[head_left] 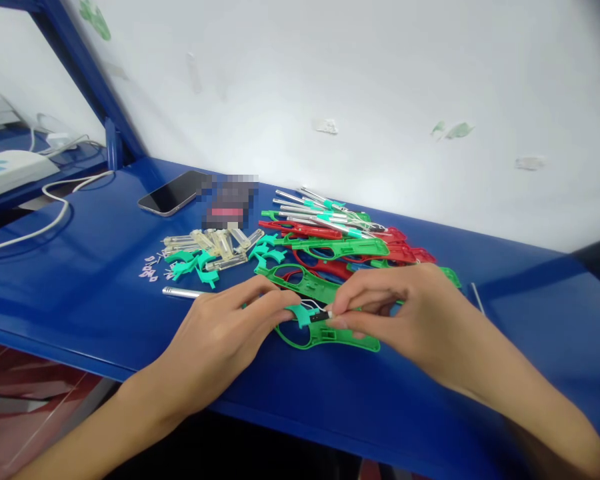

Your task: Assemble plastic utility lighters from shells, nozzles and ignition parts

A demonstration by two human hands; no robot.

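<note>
My left hand (pixel 235 327) is closed, pinching a teal plastic trigger (pixel 301 315) between thumb and fingertips. Against the trigger's right side sits a small black igniter block (pixel 319 317), its right end pinched by my right hand (pixel 380 303). Thin white wires (pixel 310 303) loop above the block. Directly below both hands lies an open green lighter shell half (pixel 350 339), partly covered by them. Another green shell half (pixel 313 285) is just behind. From behind my left hand a silver metal tube (pixel 180 292) sticks out to the left; its other end is hidden.
Clear fuel tanks (pixel 225 243), loose teal triggers (pixel 185 264) and tiny pink parts (pixel 149 270) lie left of the heap of red shell halves (pixel 330 268) and metal tubes (pixel 310 212). A phone (pixel 174 193) rests behind on the blue table (pixel 95 267), against a white wall.
</note>
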